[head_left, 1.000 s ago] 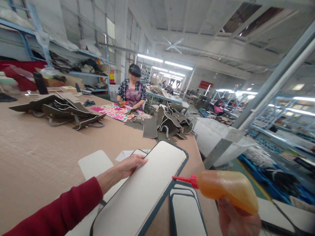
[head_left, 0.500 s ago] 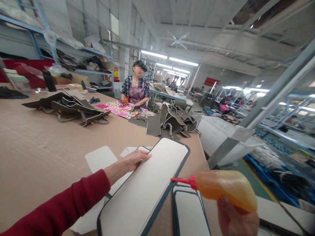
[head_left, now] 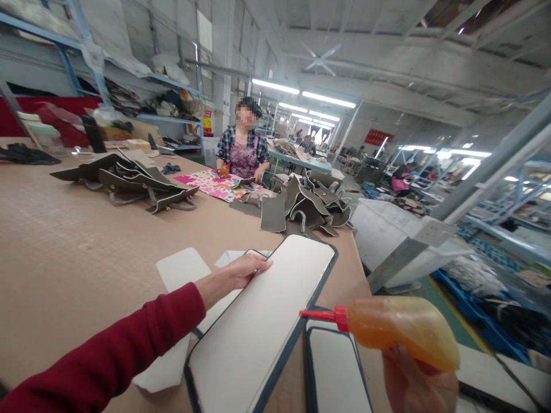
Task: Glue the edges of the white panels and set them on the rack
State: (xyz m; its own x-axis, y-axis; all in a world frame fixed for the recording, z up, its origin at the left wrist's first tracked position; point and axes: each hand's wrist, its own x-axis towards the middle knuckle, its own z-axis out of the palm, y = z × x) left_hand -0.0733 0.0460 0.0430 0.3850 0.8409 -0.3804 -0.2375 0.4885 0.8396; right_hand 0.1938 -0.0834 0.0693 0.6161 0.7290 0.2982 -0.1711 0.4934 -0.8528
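My left hand (head_left: 246, 271) grips the far left edge of a long white panel (head_left: 262, 315) with rounded corners and a dark border. The panel is tilted above the table. In my right hand (head_left: 415, 373) is a squeeze bottle (head_left: 398, 330) of amber liquid, lying sideways with its red nozzle pointing left. The nozzle tip is at the panel's right edge, where a thin line runs beside the border. Below the bottle, similar dark-edged panels (head_left: 338, 367) lie stacked. White sheets (head_left: 183, 267) lie under my left arm.
Dark handled bag pieces (head_left: 124, 178) lie on the brown table (head_left: 86, 252), with another pile (head_left: 305, 201) farther right. Across the table, a person in an apron (head_left: 243, 155) works at a floral sheet (head_left: 210, 184). A white bin (head_left: 383, 229) and a slanting metal post (head_left: 451, 212) stand right.
The whole view has shifted slightly, so the scene sits a little farther right. The nozzle tip remains at the panel's right edge, and both hands keep their hold.
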